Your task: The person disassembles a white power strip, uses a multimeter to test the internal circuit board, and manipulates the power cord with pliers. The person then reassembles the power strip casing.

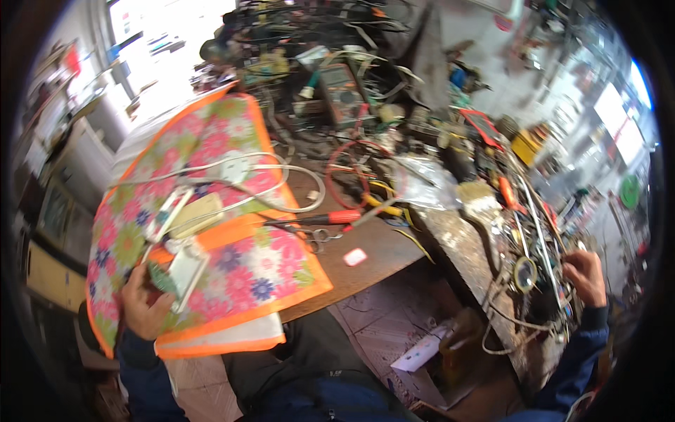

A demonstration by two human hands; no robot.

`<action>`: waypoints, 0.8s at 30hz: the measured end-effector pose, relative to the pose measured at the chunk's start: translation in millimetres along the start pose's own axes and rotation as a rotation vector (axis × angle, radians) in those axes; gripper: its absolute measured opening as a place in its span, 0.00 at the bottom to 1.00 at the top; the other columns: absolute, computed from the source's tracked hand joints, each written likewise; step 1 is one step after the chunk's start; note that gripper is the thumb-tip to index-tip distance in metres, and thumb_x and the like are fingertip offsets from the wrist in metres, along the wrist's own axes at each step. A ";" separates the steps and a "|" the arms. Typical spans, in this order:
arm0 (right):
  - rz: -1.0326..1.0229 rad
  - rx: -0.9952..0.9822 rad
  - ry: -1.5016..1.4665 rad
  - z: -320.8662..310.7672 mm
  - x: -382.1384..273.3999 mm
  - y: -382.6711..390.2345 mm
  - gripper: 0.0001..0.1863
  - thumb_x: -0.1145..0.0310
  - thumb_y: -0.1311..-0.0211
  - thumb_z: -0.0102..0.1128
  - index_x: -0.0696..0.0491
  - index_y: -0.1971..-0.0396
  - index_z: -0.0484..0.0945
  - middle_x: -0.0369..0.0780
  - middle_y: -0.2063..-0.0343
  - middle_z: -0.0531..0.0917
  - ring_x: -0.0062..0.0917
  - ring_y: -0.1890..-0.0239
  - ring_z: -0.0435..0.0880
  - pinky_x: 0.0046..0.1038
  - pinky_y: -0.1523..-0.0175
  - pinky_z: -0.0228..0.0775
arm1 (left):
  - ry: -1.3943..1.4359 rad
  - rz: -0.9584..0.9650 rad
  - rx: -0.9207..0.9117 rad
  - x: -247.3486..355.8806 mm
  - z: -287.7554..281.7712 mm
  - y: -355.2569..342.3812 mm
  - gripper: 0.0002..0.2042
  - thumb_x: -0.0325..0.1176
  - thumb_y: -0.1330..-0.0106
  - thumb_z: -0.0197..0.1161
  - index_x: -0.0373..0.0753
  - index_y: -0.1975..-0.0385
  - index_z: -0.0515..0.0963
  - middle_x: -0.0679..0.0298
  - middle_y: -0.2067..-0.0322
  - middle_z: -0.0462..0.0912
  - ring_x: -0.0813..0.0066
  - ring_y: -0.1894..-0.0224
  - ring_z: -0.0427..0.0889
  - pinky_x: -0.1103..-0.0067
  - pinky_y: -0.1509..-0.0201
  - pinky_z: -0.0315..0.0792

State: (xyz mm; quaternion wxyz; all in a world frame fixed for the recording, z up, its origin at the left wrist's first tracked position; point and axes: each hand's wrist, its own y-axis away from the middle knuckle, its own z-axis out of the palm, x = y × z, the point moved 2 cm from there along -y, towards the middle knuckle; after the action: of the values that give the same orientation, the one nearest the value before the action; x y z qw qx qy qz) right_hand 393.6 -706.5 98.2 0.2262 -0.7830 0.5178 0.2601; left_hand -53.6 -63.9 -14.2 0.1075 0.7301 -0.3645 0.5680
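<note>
Right hand (pixel 583 278): at the far right by the rods (pixel 541 232); fingers curled, tips blurred, so whether it grasps anything I cannot tell.
Left hand (pixel 146 302): grasps the green board (pixel 162 278), partly covering it.
Case (pixel 188 271): white, against the board, over the near part of the flowered cloth (pixel 239 274); long axis slants from far right to near left.
Around: cream box (pixel 197 215) and looped cable (pixel 309 184) just beyond; scissors (pixel 320 239) and red-handled screwdriver (pixel 339 217) to the right.
Back: wire heap (pixel 295 28), blurred.
</note>
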 end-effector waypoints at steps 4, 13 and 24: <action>0.016 0.078 0.012 6.3 -4.7 4.0 0.08 0.76 0.46 0.63 0.65 0.69 0.78 0.34 0.79 0.77 0.15 0.75 0.75 0.21 0.70 0.67 | 0.036 0.006 -0.016 12.8 5.3 -3.2 0.29 0.27 0.44 0.70 0.28 0.41 0.71 0.63 0.53 0.79 0.78 0.53 0.78 0.79 0.46 0.73; -0.002 -0.037 0.176 -0.8 -11.7 -0.8 0.12 0.70 0.41 0.66 0.65 0.63 0.81 0.36 0.75 0.82 0.16 0.71 0.79 0.22 0.65 0.73 | -0.009 0.005 -0.005 3.7 1.5 -0.3 0.31 0.25 0.43 0.64 0.28 0.36 0.66 0.64 0.51 0.77 0.76 0.51 0.78 0.79 0.46 0.73; -0.154 -0.042 0.430 43.8 -72.0 77.3 0.13 0.70 0.44 0.70 0.58 0.59 0.83 0.47 0.66 0.84 0.38 0.66 0.86 0.34 0.60 0.79 | -0.533 0.169 0.039 -30.7 -34.4 -11.3 0.27 0.32 0.39 0.66 0.31 0.39 0.70 0.57 0.49 0.80 0.65 0.51 0.80 0.72 0.46 0.73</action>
State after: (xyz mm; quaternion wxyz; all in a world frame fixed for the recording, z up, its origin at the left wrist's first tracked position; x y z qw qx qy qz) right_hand 290.6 -657.2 104.5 0.1135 -0.8623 0.4871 0.0799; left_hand -74.8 -23.6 -27.8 -0.0540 0.8226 -0.4283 0.3700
